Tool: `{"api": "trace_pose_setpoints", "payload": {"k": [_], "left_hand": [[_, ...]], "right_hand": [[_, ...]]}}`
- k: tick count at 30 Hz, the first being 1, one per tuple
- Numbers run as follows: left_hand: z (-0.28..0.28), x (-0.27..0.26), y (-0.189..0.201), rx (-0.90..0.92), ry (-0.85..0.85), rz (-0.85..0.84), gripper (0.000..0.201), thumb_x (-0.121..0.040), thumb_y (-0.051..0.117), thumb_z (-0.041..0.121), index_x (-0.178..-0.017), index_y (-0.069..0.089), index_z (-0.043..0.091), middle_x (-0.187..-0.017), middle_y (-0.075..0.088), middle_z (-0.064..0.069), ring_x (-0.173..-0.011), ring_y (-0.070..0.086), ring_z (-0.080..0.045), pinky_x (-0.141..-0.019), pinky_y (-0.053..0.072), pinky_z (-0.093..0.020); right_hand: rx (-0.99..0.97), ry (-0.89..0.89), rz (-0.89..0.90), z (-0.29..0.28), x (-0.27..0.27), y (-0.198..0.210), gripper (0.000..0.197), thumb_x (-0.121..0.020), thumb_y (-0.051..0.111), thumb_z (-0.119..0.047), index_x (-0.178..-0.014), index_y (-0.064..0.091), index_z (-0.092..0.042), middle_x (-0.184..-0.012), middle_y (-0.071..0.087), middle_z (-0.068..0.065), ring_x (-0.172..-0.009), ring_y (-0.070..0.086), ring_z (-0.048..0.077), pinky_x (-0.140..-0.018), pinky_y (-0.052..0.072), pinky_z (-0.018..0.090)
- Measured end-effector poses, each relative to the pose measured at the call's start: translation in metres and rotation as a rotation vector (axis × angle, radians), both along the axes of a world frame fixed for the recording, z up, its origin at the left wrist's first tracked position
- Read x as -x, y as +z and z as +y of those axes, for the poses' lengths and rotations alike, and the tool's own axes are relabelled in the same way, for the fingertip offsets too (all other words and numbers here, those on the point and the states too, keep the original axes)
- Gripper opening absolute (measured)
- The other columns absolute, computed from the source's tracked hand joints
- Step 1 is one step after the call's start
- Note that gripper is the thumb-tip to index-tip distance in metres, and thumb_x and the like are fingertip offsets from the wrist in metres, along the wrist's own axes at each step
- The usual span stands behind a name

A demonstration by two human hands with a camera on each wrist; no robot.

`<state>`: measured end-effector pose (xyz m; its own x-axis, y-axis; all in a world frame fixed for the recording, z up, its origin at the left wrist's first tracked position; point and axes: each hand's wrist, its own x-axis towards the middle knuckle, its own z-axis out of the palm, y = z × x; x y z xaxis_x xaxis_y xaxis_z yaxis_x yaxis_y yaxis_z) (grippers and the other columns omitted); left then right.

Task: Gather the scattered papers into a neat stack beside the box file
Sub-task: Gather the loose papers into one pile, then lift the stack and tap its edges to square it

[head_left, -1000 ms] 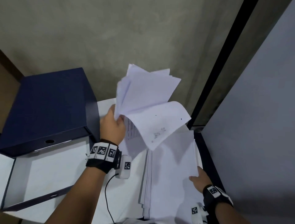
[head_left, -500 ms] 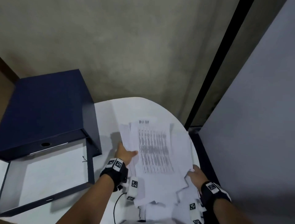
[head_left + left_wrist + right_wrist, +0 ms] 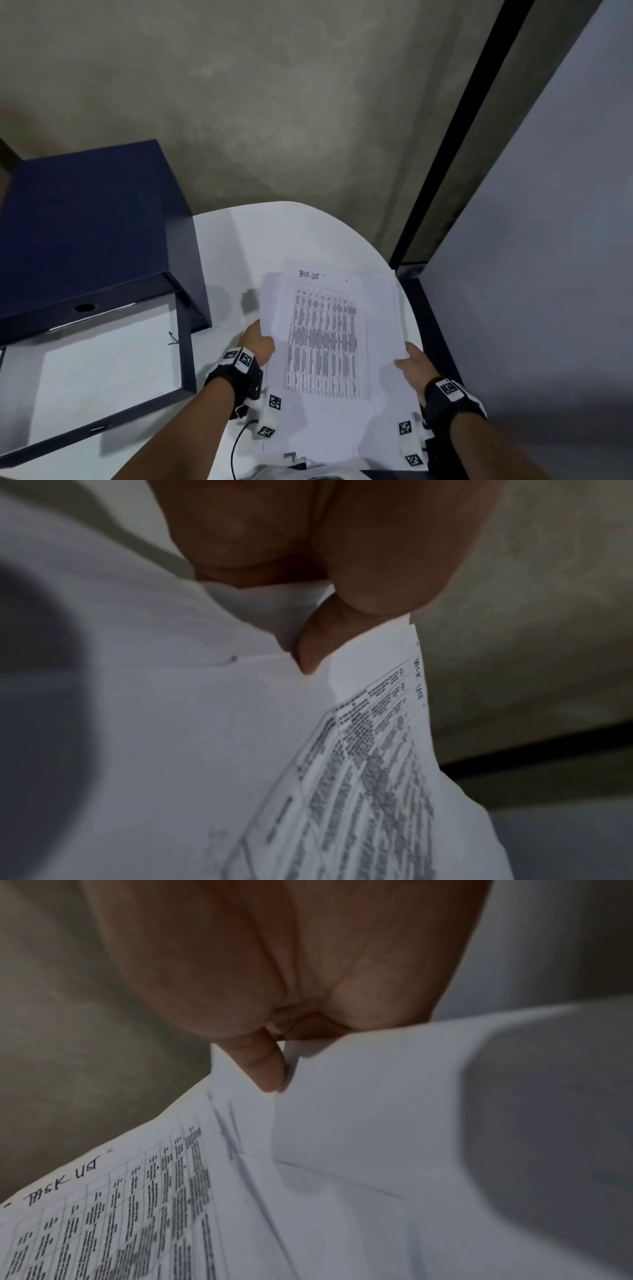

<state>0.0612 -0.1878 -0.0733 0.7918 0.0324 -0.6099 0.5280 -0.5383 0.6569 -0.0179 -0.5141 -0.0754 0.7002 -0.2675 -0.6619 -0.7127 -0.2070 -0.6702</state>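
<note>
Head camera gives me the wall (image 3: 239,102) of rough grey plaster filling the top of the picture, with a pale panel (image 3: 548,240) rising on the right behind a black post. Below that I see the white rounded table (image 3: 291,233), and on its left side the dark blue box file (image 3: 85,233), its lid raised and its white-lined tray lying open toward me. Just right of the box file, on the table, sits the stack of papers (image 3: 325,342), its edges ragged and several sheets offset; the top sheet carries a printed table with a handwritten heading. My left hand (image 3: 257,346) grips the stack's left edge, and the left wrist view shows the thumb (image 3: 387,561) pressed on top with a fingertip curled under the sheets. My right hand (image 3: 416,363) holds the right edge, and its wrist view shows a finger (image 3: 263,1064) pinching the sheets there. The two hands are apart, one on each side of the stack. Whether the stack's near end hangs past the table edge I cannot quite tell, since the wrist cameras cover it.
</note>
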Motion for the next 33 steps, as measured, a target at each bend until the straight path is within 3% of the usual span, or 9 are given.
{"api": "trace_pose_setpoints", "payload": {"k": [3,5,8,14,18,20,23,28,33], "left_hand": [[-0.009,0.002,0.000,0.027,-0.065,0.053,0.064,-0.081,0.049,-0.002,-0.142,0.036,0.015,-0.131,0.055,-0.009,-0.110,0.054,-0.026,-0.096,0.046,-0.034],[-0.018,0.005,-0.003,0.014,-0.101,0.060,0.067,-0.081,0.051,0.004,-0.142,0.029,0.016,-0.129,0.055,-0.013,-0.110,0.057,-0.031,-0.094,0.051,-0.040],[-0.033,0.010,-0.003,0.034,-0.091,0.070,0.052,-0.088,0.052,0.011,-0.133,0.027,0.013,-0.109,0.057,-0.012,-0.092,0.061,-0.030,-0.083,0.053,-0.040],[-0.031,0.012,-0.002,-0.106,-0.019,0.038,0.050,-0.095,0.052,0.026,-0.139,0.041,0.005,-0.141,0.049,-0.013,-0.127,0.049,-0.031,-0.107,0.038,-0.033],[-0.029,0.020,0.000,-0.146,-0.034,0.069,0.060,-0.100,0.040,0.036,-0.148,0.026,0.004,-0.155,0.031,-0.014,-0.142,0.032,-0.029,-0.113,0.026,-0.034],[-0.039,0.020,-0.001,-0.141,-0.116,0.076,0.058,-0.102,0.029,0.040,-0.147,0.027,0.002,-0.154,0.032,-0.015,-0.141,0.032,-0.028,-0.113,0.025,-0.034],[-0.049,0.017,0.002,-0.167,-0.209,0.070,0.054,-0.102,0.024,0.042,-0.135,0.040,0.002,-0.141,0.047,-0.018,-0.127,0.048,-0.030,-0.106,0.036,-0.035],[-0.036,0.010,-0.005,-0.216,-0.193,-0.003,0.053,-0.091,0.052,0.043,-0.128,0.044,0.006,-0.125,0.050,-0.016,-0.111,0.055,-0.031,-0.097,0.046,-0.039],[-0.013,-0.013,-0.001,0.255,0.151,-0.022,0.096,-0.069,0.080,0.050,-0.146,0.029,0.022,-0.145,0.046,-0.004,-0.131,0.047,-0.026,-0.109,0.039,-0.045]], "right_hand": [[-0.050,-0.071,0.037,0.009,-0.007,0.004,0.048,-0.100,0.046,-0.019,-0.145,0.036,-0.009,-0.149,0.041,0.011,-0.132,0.042,0.030,-0.110,0.032,0.040],[-0.056,-0.043,0.063,0.015,-0.009,0.004,0.064,-0.099,0.048,-0.031,-0.152,0.020,-0.008,-0.158,0.026,0.009,-0.144,0.026,0.028,-0.116,0.022,0.041],[-0.038,0.054,0.088,0.022,-0.010,0.002,0.081,-0.094,0.057,-0.037,-0.154,0.009,-0.011,-0.161,0.017,0.009,-0.147,0.022,0.029,-0.118,0.022,0.042],[0.018,0.131,0.112,0.025,-0.006,0.004,0.080,-0.093,0.059,-0.027,-0.154,0.009,-0.014,-0.157,0.027,0.008,-0.141,0.033,0.029,-0.109,0.034,0.038],[0.048,0.144,0.124,0.026,-0.005,0.005,0.084,-0.090,0.061,-0.029,-0.154,0.008,-0.014,-0.158,0.024,0.009,-0.142,0.031,0.029,-0.114,0.031,0.042],[0.052,0.159,0.121,0.028,-0.006,0.009,0.085,-0.091,0.062,-0.029,-0.153,0.007,-0.013,-0.159,0.021,0.010,-0.144,0.027,0.029,-0.115,0.028,0.040],[0.077,0.221,0.097,0.028,-0.005,0.015,0.081,-0.093,0.060,-0.021,-0.153,0.007,-0.013,-0.159,0.021,0.011,-0.144,0.028,0.029,-0.111,0.029,0.036],[0.077,0.191,-0.029,0.024,-0.005,0.023,0.078,-0.092,0.060,-0.010,-0.154,0.013,-0.021,-0.160,0.022,0.004,-0.147,0.022,0.024,-0.117,0.024,0.039],[-0.076,0.177,-0.289,0.019,-0.022,0.055,0.064,-0.089,0.061,0.001,-0.141,0.041,-0.030,-0.132,0.059,-0.011,-0.126,0.053,0.008,-0.110,0.039,0.039]]}}
